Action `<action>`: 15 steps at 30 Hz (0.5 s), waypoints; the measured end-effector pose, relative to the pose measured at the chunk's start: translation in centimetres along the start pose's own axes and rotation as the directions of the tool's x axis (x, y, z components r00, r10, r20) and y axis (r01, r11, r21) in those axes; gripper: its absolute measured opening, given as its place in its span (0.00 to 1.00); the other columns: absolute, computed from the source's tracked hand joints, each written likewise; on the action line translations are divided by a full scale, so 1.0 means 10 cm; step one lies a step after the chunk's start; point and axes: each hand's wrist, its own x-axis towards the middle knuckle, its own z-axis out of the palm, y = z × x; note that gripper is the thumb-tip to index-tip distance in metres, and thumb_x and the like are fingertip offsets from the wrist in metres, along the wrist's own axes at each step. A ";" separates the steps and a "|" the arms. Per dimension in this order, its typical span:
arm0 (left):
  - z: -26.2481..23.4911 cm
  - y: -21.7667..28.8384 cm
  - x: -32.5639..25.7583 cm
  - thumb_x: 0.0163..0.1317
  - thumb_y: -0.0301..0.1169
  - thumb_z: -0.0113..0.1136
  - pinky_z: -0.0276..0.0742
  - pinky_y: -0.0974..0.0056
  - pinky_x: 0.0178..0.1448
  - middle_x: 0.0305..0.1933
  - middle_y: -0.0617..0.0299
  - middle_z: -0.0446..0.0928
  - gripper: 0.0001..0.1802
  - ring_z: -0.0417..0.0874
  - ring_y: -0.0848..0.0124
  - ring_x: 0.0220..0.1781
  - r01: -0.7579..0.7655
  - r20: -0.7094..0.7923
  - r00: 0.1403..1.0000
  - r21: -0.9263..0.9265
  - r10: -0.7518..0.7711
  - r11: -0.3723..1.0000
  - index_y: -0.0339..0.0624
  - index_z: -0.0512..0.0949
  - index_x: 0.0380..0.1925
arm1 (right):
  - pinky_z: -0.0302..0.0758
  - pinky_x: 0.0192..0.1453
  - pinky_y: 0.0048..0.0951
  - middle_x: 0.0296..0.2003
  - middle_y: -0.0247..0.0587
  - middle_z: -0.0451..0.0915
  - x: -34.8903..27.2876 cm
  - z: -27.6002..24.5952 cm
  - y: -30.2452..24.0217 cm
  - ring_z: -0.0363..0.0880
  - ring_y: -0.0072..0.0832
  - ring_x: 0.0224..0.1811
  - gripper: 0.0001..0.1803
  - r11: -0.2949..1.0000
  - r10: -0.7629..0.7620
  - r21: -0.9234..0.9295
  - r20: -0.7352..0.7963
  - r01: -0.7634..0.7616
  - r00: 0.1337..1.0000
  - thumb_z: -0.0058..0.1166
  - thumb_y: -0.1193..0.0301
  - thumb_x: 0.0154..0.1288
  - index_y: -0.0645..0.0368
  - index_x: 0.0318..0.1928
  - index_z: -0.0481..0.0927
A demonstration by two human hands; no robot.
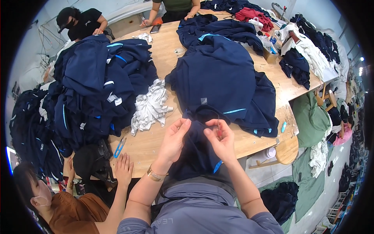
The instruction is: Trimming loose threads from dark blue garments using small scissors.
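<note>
A garment workshop: navy clothes point(218, 78) heaped on a worktable point(163, 48).

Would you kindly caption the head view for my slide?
Left hand and right hand over navy fabric at the edge of a wooden table, white strips heaped nearby.

Navy garment point(198, 142) — matt cloth; table point(161, 50) — smooth wood.

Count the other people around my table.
3: a person in a brown top at the lower left, a person in black at the upper left, and a person in green at the top, head out of view. Others may be hidden behind the dark blue clothes.
</note>
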 end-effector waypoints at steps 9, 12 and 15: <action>0.00 0.01 0.01 0.66 0.32 0.50 0.67 0.80 0.33 0.31 0.72 0.74 0.07 0.72 0.86 0.29 0.048 -0.013 0.999 -0.154 -0.051 0.987 0.42 0.72 0.33 | 0.63 0.25 0.15 0.20 0.30 0.71 -0.04 0.07 0.11 0.65 0.11 0.22 0.07 0.954 -0.265 -0.151 -0.014 0.260 0.964 0.55 0.80 0.58 0.62 0.38 0.75; -0.06 -0.04 0.02 0.67 0.33 0.50 0.67 0.80 0.35 0.31 0.72 0.74 0.07 0.72 0.86 0.31 0.025 0.033 0.999 -0.136 -0.020 0.990 0.42 0.72 0.32 | 0.66 0.27 0.16 0.22 0.36 0.74 -0.05 0.07 0.02 0.69 0.14 0.23 0.09 0.893 -0.341 -0.285 0.080 0.349 0.937 0.56 0.80 0.56 0.63 0.38 0.74; -0.02 -0.04 0.02 0.67 0.33 0.50 0.67 0.80 0.36 0.31 0.72 0.73 0.07 0.71 0.86 0.32 0.039 0.008 0.999 -0.124 -0.038 0.992 0.42 0.71 0.32 | 0.61 0.28 0.14 0.25 0.28 0.69 0.01 0.06 0.14 0.63 0.11 0.25 0.03 0.942 -0.266 -0.243 -0.123 0.231 0.956 0.52 0.77 0.62 0.61 0.35 0.73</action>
